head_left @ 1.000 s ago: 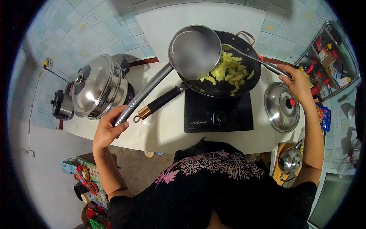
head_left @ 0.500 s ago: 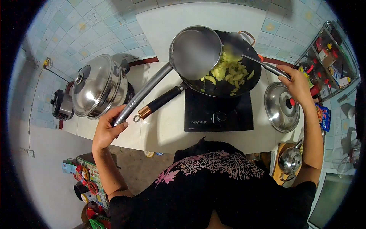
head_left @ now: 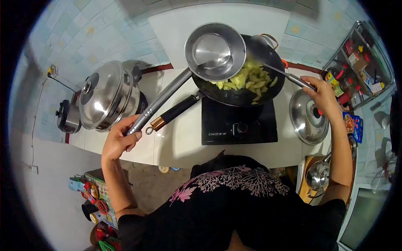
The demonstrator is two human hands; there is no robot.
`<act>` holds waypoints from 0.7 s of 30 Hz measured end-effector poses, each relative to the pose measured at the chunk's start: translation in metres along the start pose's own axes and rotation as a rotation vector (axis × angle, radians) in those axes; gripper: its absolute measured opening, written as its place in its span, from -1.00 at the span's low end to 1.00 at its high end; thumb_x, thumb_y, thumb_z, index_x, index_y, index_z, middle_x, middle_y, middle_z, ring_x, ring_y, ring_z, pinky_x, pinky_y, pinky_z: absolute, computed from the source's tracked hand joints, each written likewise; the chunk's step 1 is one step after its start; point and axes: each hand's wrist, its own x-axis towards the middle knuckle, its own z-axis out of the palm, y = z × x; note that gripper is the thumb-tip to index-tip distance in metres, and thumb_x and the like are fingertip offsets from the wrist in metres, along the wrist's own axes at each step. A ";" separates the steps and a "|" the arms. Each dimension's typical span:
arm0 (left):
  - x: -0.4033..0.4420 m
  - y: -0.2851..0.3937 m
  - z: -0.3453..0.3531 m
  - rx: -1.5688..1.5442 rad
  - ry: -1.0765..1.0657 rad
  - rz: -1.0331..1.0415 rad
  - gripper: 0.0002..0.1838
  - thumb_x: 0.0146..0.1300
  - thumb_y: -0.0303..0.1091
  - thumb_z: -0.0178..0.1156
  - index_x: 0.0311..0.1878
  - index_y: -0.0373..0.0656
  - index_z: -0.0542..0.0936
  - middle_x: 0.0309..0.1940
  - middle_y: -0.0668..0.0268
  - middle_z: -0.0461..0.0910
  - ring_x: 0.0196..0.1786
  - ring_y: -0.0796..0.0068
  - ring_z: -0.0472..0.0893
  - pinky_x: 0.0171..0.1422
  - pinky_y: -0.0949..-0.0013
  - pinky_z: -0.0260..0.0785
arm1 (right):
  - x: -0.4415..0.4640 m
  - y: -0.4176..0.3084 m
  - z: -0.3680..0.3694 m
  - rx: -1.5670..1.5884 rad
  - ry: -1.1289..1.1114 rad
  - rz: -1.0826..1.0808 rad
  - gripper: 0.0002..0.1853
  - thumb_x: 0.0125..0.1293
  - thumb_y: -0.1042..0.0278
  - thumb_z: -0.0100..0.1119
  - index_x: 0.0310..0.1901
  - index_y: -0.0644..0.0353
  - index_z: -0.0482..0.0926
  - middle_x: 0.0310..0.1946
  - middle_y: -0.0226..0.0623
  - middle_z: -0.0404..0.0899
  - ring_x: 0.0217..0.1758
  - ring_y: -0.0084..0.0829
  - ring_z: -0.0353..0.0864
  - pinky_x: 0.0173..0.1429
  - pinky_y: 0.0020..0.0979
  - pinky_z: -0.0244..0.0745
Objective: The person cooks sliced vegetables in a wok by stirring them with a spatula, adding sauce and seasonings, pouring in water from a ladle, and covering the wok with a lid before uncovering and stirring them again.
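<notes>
My left hand [head_left: 121,137] is wrapped round the ridged handle of a metal dipper [head_left: 215,71], a deep round pan-like scoop. Its bowl hangs over the wok's left rim, and its inside looks shiny. Pale green vegetable slices [head_left: 256,81] lie in the black wok [head_left: 234,99], which sits on a black induction cooker [head_left: 226,125]. My right hand [head_left: 324,94] grips the handle of a long metal cooking utensil [head_left: 289,75]. Its shaft reaches into the wok from the right; the head is blurred, so its kind is unclear.
A lidded steel steamer pot [head_left: 106,96] stands on the left, with a rice cooker [head_left: 69,115] behind it. Right of the cooker lies a wok lid [head_left: 307,121]. A rack of bottles [head_left: 358,62] stands at the right wall, and a steel kettle [head_left: 319,175] sits nearer me.
The dipper's bowl has risen slightly, and its blurred inside is now sharp. My right hand has shifted slightly down and left with the utensil. The vegetable slices have moved a little.
</notes>
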 end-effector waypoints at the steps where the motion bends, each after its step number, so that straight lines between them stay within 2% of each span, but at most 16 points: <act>1: 0.002 0.003 0.001 -0.024 -0.023 -0.008 -0.47 0.07 -0.56 0.19 0.19 -0.28 0.45 -0.53 0.45 0.41 -0.70 0.77 0.23 -0.64 0.63 0.02 | -0.002 0.003 0.002 0.020 -0.019 0.005 -0.67 0.11 0.39 0.27 -0.03 0.12 0.59 -0.18 -0.08 0.62 -0.15 -0.06 0.61 -0.11 -0.25 0.48; 4: 0.012 0.013 0.005 -0.087 -0.064 -0.010 -0.49 0.09 -0.56 0.18 0.18 -0.30 0.45 -0.53 0.45 0.40 -0.72 0.76 0.20 -0.66 0.62 0.00 | -0.017 0.005 0.008 -0.025 0.059 -0.108 -0.65 0.09 0.43 0.27 -0.03 0.12 0.59 -0.20 -0.09 0.63 -0.16 -0.07 0.61 -0.11 -0.24 0.49; 9: 0.040 0.036 0.021 -0.078 -0.078 0.027 -0.55 0.13 -0.54 0.16 0.14 -0.32 0.47 -0.55 0.46 0.38 -0.73 0.77 0.19 -0.67 0.61 -0.01 | -0.048 -0.003 0.013 -0.125 0.080 -0.122 -0.60 0.13 0.41 0.22 0.06 0.01 0.53 -0.16 -0.18 0.61 -0.18 -0.11 0.61 -0.16 -0.21 0.49; 13: 0.067 0.061 0.039 -0.039 -0.105 0.010 -0.54 0.12 -0.51 0.19 0.14 -0.33 0.46 -0.59 0.48 0.34 -0.72 0.78 0.20 -0.66 0.62 -0.02 | -0.065 -0.009 0.008 -0.149 0.029 -0.114 -0.62 0.18 0.37 0.19 0.07 -0.04 0.49 -0.28 -0.26 0.58 -0.31 -0.15 0.61 -0.29 -0.20 0.48; 21: 0.125 0.097 0.085 0.113 -0.128 0.111 -0.56 0.12 -0.49 0.19 0.12 -0.27 0.51 -0.59 0.47 0.37 -0.72 0.75 0.23 -0.66 0.60 -0.01 | -0.085 -0.002 0.013 -0.151 0.070 -0.133 -0.61 0.16 0.36 0.22 0.07 -0.02 0.51 -0.29 -0.27 0.59 -0.37 -0.20 0.62 -0.34 -0.25 0.49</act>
